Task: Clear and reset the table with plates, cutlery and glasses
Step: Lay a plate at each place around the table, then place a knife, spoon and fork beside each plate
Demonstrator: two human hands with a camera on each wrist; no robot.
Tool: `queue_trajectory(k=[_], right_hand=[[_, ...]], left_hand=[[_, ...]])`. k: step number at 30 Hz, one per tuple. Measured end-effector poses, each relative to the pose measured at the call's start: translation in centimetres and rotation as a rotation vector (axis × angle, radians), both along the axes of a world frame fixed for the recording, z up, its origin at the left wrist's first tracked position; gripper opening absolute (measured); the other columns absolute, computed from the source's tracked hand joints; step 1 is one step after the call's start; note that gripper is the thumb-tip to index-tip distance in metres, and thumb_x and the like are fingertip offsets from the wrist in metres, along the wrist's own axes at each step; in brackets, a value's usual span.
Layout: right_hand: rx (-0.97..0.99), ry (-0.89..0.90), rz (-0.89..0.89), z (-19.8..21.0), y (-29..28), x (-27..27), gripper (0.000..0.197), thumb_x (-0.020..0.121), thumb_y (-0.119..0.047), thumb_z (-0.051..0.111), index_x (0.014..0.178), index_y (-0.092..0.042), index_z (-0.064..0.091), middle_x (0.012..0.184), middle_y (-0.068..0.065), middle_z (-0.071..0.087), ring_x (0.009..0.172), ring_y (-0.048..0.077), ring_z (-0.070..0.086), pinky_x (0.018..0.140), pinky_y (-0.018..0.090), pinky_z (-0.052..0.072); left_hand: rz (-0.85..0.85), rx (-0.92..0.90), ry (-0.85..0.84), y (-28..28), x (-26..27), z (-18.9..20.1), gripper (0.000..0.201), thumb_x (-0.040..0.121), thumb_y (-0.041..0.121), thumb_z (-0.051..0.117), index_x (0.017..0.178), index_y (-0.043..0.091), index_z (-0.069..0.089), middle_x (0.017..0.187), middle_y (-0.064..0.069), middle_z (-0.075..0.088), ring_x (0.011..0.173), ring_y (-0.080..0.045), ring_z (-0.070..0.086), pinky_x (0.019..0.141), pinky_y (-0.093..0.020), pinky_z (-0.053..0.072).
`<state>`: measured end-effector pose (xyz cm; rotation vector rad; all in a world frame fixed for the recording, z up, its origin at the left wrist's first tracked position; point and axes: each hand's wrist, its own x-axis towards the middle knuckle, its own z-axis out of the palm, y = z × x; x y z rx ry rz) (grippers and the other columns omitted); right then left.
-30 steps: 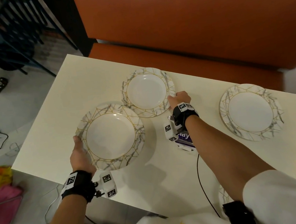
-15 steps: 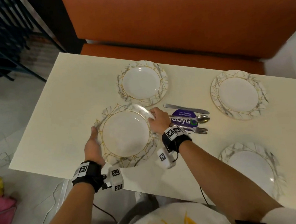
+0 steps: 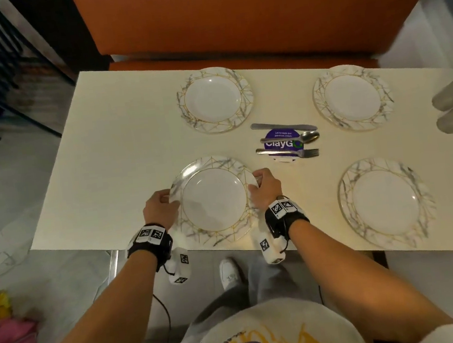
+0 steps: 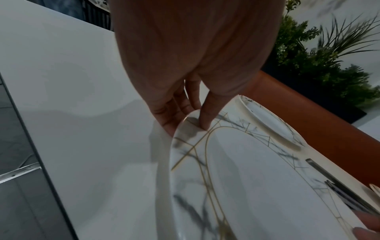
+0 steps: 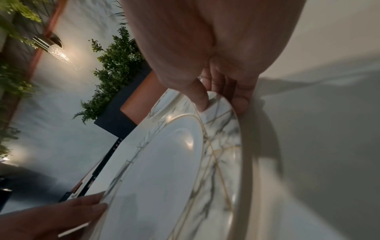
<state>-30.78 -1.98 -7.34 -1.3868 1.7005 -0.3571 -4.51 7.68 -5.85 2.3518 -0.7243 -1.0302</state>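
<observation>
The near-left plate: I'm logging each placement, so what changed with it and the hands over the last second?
The right hand left the far-left plate and took the right rim of the near-left plate. Both hands drew that plate toward the near table edge, opening a gap between the two plates. The left hand kept its rim grip; the far-left plate stayed put.

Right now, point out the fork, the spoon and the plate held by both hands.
fork point(image 3: 287, 151), head view, middle of the handle.
spoon point(image 3: 310, 136), head view, on the bowl.
plate held by both hands point(image 3: 214, 204), head view, flat centre.
</observation>
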Motion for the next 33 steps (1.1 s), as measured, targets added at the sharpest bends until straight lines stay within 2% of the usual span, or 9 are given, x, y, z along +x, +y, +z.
queue_trajectory(k=[3,10,12,16,19,21,24,29,33], right_hand=[[-0.011,0.000,-0.009,0.0,0.8,0.0,0.036,0.093,-0.011,0.062,0.128,-0.014,0.053,0.118,0.010,0.063,0.108,0.026,0.062,0.091,0.029,0.051],[0.013,0.030,0.026,0.4,1.9,0.0,0.040,0.095,-0.012,0.060,0.133,-0.016,0.050,0.121,0.012,0.064,0.096,0.020,0.060,0.075,0.020,0.045],[0.020,0.035,0.035,0.5,2.0,0.1,0.041,0.095,-0.012,0.060,0.134,-0.016,0.049,0.121,0.012,0.063,0.096,0.020,0.060,0.078,0.022,0.044],[0.019,0.028,0.054,1.0,1.8,-0.1,0.040,0.094,-0.015,0.062,0.133,-0.014,0.051,0.113,0.009,0.066,0.087,0.016,0.057,0.072,0.020,0.042],[0.007,0.025,0.036,1.4,1.3,-0.7,0.034,0.094,-0.019,0.063,0.128,-0.014,0.056,0.096,0.003,0.063,0.085,0.016,0.058,0.079,0.026,0.047],[-0.008,0.039,0.015,1.8,0.6,-1.5,0.031,0.094,-0.019,0.062,0.124,-0.014,0.058,0.095,0.001,0.063,0.088,0.016,0.059,0.080,0.025,0.045],[-0.056,0.066,-0.026,2.9,-1.0,-3.4,0.025,0.094,-0.015,0.059,0.119,-0.015,0.063,0.100,0.004,0.065,0.093,0.019,0.060,0.082,0.023,0.042],[-0.155,0.124,-0.079,4.0,-4.9,-6.7,0.023,0.094,-0.010,0.054,0.111,-0.015,0.068,0.110,0.008,0.071,0.101,0.024,0.066,0.086,0.025,0.048],[-0.188,0.140,-0.045,4.8,-8.8,-9.4,0.024,0.092,-0.009,0.053,0.109,-0.014,0.069,0.107,0.005,0.071,0.090,0.019,0.063,0.077,0.021,0.046]], left_hand=[[-0.002,-0.018,0.011,0.4,0.3,0.0,0.042,0.087,0.017,0.072,0.129,0.020,0.067,0.108,0.000,0.073,0.104,-0.025,0.068,0.100,-0.042,0.055],[0.017,-0.057,0.022,0.8,1.1,-0.7,0.041,0.087,0.019,0.073,0.127,0.023,0.070,0.100,0.004,0.077,0.099,-0.023,0.071,0.099,-0.042,0.056],[0.024,-0.060,0.028,0.8,1.2,-0.9,0.039,0.087,0.019,0.073,0.126,0.023,0.069,0.101,0.004,0.076,0.100,-0.024,0.071,0.100,-0.044,0.056],[-0.018,-0.048,0.002,0.5,1.2,-0.9,0.042,0.089,0.023,0.068,0.131,0.020,0.065,0.114,-0.001,0.073,0.107,-0.026,0.068,0.102,-0.043,0.054],[-0.053,-0.071,-0.102,0.1,1.2,-0.5,0.044,0.090,0.020,0.068,0.133,0.015,0.061,0.125,-0.010,0.065,0.114,-0.032,0.062,0.101,-0.043,0.051],[-0.078,-0.079,-0.205,-0.3,0.9,0.1,0.043,0.091,0.017,0.068,0.133,0.014,0.059,0.128,-0.012,0.059,0.121,-0.035,0.054,0.102,-0.046,0.048],[-0.140,-0.122,-0.293,-1.8,-0.2,1.1,0.036,0.093,0.017,0.064,0.129,0.015,0.063,0.126,-0.011,0.061,0.123,-0.035,0.050,0.100,-0.047,0.046],[-0.287,-0.206,-0.211,-6.2,-3.7,1.6,0.026,0.093,0.016,0.062,0.118,0.019,0.068,0.116,-0.007,0.069,0.114,-0.033,0.059,0.098,-0.044,0.050],[-0.359,-0.268,-0.138,-11.0,-8.2,2.5,0.024,0.093,0.014,0.060,0.115,0.018,0.069,0.108,-0.002,0.070,0.106,-0.027,0.064,0.095,-0.038,0.052]])
